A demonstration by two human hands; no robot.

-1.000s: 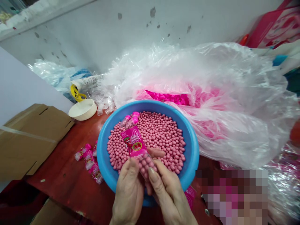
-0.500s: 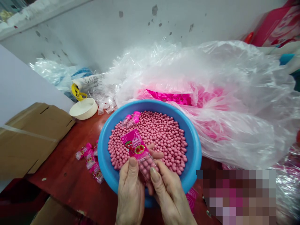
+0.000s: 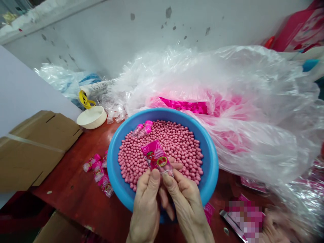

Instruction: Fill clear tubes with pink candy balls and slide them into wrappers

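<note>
My left hand (image 3: pixel 146 206) and my right hand (image 3: pixel 188 207) together pinch a small pink candy packet (image 3: pixel 157 155) with a strawberry print, thumbs on its clear lower end. The packet is tilted above a blue basin (image 3: pixel 214 162) filled with round pink candies (image 3: pixel 174 141). Lying on the candies at the back left are a few clear tubes with pink caps (image 3: pixel 148 126). Left of the basin, several pink-wrapped candy packs (image 3: pixel 100 172) lie on the red table (image 3: pixel 73 202).
A large clear bag (image 3: pixel 253 135) holding pink caps (image 3: pixel 187 105) spreads behind the basin. At left are a white round dish (image 3: pixel 91 117), a yellow tape ring (image 3: pixel 85 100) and folded cardboard (image 3: pixel 37 152). Another person's hand (image 3: pixel 275 226) is at lower right, near a metal tool (image 3: pixel 233 224).
The packet and both hands have shifted slightly right. Fewer candies show through the packet's clear lower end. At lower right, the other person's hand has moved, and a metal tool now shows.
</note>
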